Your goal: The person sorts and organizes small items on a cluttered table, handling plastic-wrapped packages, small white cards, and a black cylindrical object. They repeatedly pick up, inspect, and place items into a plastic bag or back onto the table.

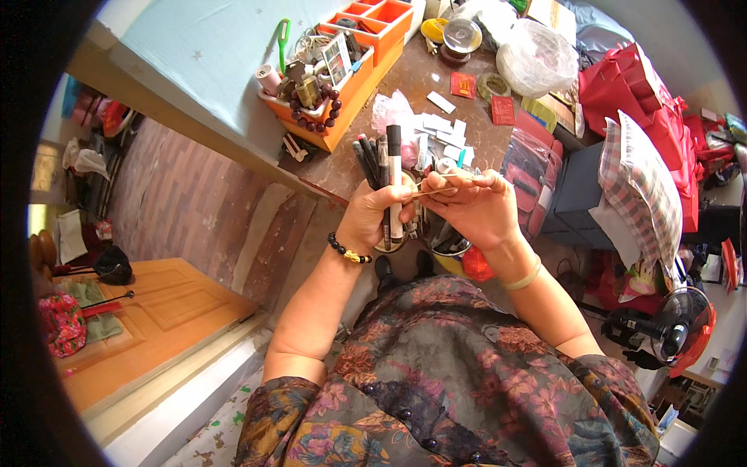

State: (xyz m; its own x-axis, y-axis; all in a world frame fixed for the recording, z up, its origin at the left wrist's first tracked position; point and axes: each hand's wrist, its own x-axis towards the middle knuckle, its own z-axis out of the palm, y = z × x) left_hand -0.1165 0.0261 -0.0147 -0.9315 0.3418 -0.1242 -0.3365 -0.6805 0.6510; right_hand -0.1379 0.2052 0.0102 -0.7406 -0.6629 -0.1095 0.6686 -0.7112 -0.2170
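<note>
My left hand (370,211) grips a bundle of pens, upright in the view. A thick white marker with a black cap (394,175) stands out in front, with slimmer black pens (365,156) beside and behind it. A thin tan rubber band (433,193) runs from the bundle to my right hand (481,207), stretched between the two hands. The fingers of my right hand are bent and hold the band's far end. Partly hidden below the hands are round containers, one with dark items (446,238) inside.
On the brown tabletop (429,70) lie small white pieces (449,135), red packets (463,85) and a tape roll (493,86). An orange organizer (350,96) stands along the left edge. To the right are a pink case (528,169) and a checked pillow (642,187).
</note>
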